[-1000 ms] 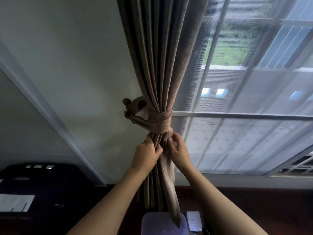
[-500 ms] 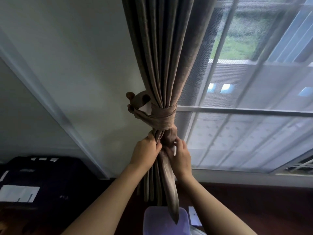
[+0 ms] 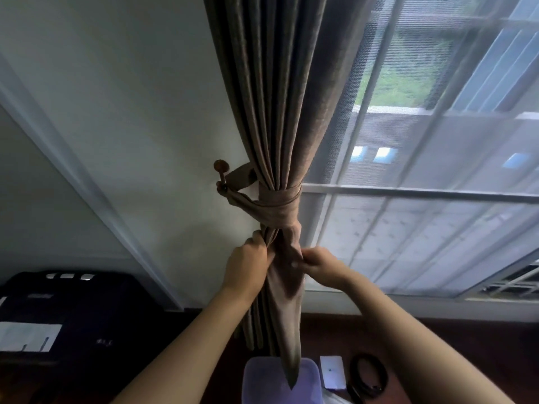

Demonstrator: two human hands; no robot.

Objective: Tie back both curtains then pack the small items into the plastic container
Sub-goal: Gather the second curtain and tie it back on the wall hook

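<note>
Brown tieback (image 3: 277, 205) looped; left hand (image 3: 248, 268) and right hand (image 3: 320, 269) clench fabric (image 3: 287, 290) below it. I'd pull apart evenly, gently.

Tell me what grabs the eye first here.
A brown curtain hangs centre frame, cinched by a tie knotted round it and looped to a wall hook on its left. Just below, the left hand grips the curtain and the right hand pinches the tie's hanging tail.
</note>
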